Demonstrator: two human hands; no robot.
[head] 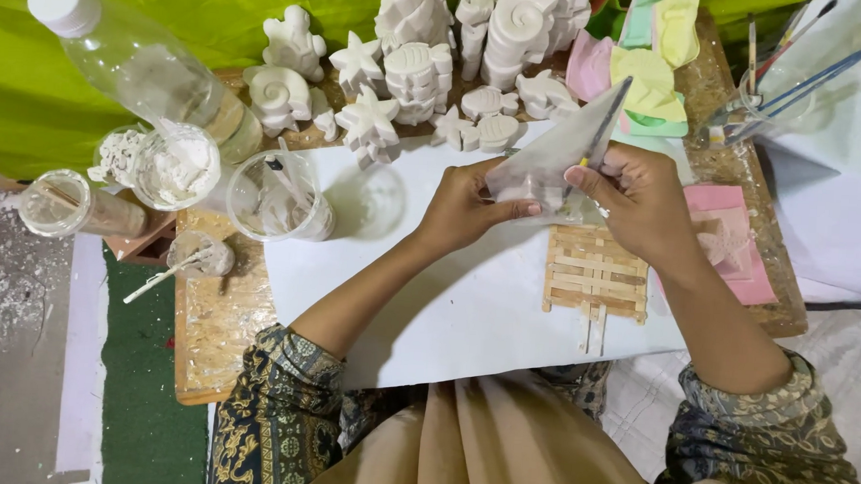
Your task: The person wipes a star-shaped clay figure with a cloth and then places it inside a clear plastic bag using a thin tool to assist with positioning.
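My left hand (470, 207) and my right hand (632, 196) both grip a clear plastic cone bag (561, 151) with a white plaster lump in its wide end. The bag's tip points up and to the right. Under my right hand lies a small raft of wooden sticks (596, 273) on a white sheet (418, 290). A pink mould (735, 238) lies just right of my right hand.
White plaster shells and starfish (378, 121) crowd the far edge of the wooden board (212, 329). Clear cups of plaster (281, 197) and powder (169, 164), a plastic bottle (136, 60) and a jar (59, 203) stand at left. Pastel moulds (655, 77) and brushes (803, 65) lie at right.
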